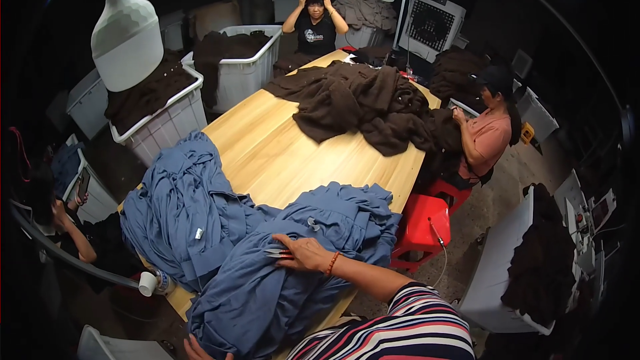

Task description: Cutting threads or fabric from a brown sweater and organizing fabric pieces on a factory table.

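My right hand, with a beaded bracelet at its wrist, is closed around small metal thread snips. It rests on a heap of blue garments, and the blades of the snips point left across the cloth. At the lower edge, my left hand shows only in part. Its visible fingers are apart, beside the near left end of the same blue cloth. More blue garments lie bunched to the left, with a small white tag showing.
Dark brown garments cover the far part of the wooden table. A person in pink sits at right near red stools; others are at the far end and far left. White bins and a paper cup stand around.
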Available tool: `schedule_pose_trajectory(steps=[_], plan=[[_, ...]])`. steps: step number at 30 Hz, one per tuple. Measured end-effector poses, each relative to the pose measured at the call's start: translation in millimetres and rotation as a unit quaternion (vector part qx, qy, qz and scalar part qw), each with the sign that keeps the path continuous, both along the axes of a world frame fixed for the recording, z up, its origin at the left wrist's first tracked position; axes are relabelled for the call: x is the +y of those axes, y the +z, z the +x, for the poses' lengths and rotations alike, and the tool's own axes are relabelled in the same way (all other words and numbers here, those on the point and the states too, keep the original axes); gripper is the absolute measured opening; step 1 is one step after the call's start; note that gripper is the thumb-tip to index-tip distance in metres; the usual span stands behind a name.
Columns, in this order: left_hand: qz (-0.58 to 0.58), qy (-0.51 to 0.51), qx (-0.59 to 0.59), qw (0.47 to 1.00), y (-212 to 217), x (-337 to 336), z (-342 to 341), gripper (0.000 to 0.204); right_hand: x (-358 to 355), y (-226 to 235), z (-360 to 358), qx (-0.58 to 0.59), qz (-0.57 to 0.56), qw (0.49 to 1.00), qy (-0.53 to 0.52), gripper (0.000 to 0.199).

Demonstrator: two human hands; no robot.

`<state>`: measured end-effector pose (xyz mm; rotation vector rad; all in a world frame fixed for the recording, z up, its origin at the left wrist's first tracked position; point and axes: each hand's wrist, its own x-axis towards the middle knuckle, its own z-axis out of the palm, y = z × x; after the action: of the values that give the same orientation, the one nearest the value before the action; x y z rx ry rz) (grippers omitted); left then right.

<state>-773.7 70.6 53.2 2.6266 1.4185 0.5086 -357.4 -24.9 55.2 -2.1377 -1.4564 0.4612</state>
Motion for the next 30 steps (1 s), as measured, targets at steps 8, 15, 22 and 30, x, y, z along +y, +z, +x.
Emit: schedule_pose_trajectory(steps=[8,15,22,30], plan=[[-0.286,-0.061,0.062,0.954,-67,41,-14,0.123,-41,-44,35,-0.027,-0.096,0.99,-0.102,0.072],[-0.266,-0.096,0.108,0.953,-74,53,-17,0.121,-59,9,67,-0.131,0.154,0.961,-0.188,0.022],[-0.197,-0.087,0.156,0.964,-76,44,0,0.112,-87,-9,98,-0.108,-0.071,0.968,-0.214,0.038],[-0.134,-0.031,0.049,0.989,-71,5,-13,0.103,-64,48,45,0.012,0.257,0.939,-0.229,0.043]])
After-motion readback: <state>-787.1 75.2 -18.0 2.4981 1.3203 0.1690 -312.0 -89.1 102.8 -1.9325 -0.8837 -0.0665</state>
